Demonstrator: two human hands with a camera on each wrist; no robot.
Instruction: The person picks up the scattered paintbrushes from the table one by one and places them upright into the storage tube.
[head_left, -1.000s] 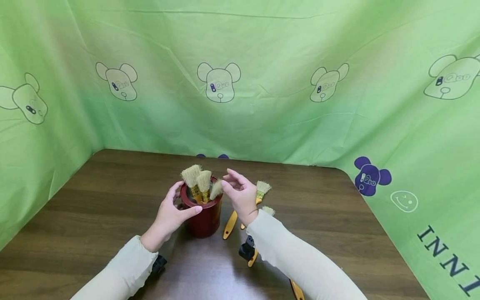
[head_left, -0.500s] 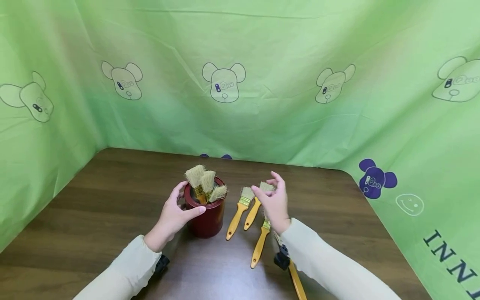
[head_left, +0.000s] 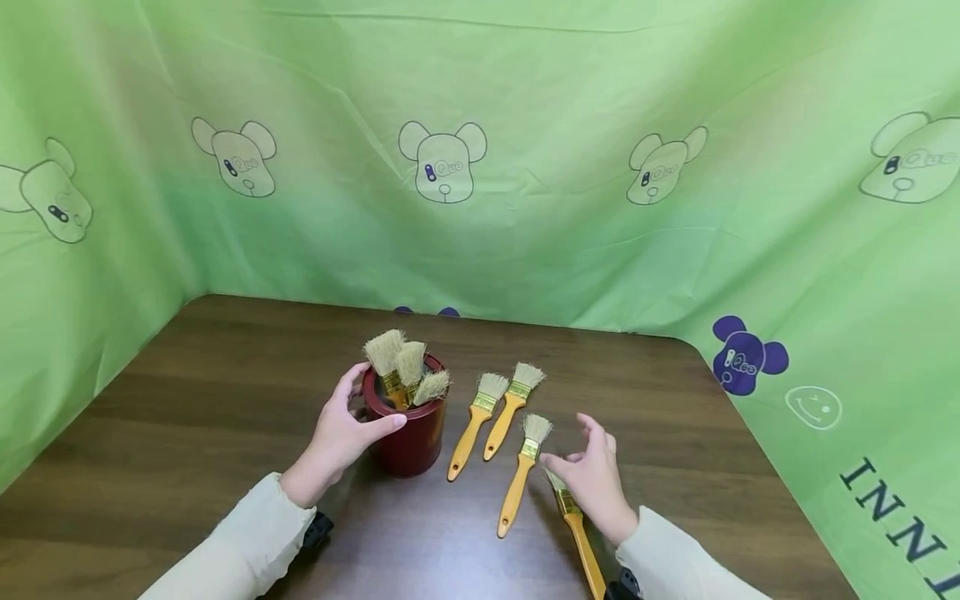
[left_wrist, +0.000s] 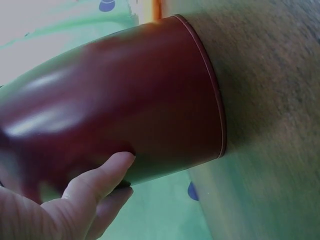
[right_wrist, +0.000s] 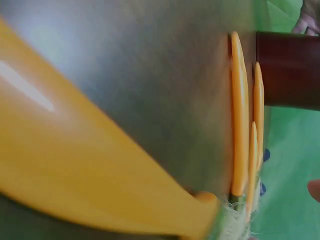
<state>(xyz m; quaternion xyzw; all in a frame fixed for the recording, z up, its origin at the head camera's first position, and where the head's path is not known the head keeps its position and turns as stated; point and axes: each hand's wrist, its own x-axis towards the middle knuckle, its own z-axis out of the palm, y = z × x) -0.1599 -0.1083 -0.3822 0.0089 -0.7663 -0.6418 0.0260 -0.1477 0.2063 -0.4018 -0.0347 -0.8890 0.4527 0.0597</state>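
Note:
My left hand [head_left: 339, 432] holds the dark red cylindrical pot [head_left: 408, 446], thumb on its near side and fingers at its left. In the left wrist view the fingers [left_wrist: 82, 190] lie against the wall of the pot [left_wrist: 125, 90]. Three paintbrushes [head_left: 409, 363] stand in the pot, pale bristles up. My right hand [head_left: 596, 475] is over the bristle end of the nearest loose paintbrush [head_left: 581, 542], thumb and forefinger apart. That brush's yellow handle [right_wrist: 90, 155] looms large in the right wrist view; whether the hand touches it I cannot tell.
Three more loose paintbrushes lie right of the pot: one [head_left: 472, 429] closest to it, one [head_left: 510, 412] beside that, one [head_left: 519, 483] nearer me. The brown wooden table [head_left: 225, 400] meets a green printed cloth [head_left: 525, 250] behind.
My right hand has let go of a paintbrush in the pot, then moved right and toward me to the nearest loose brush. My left hand stays on the pot.

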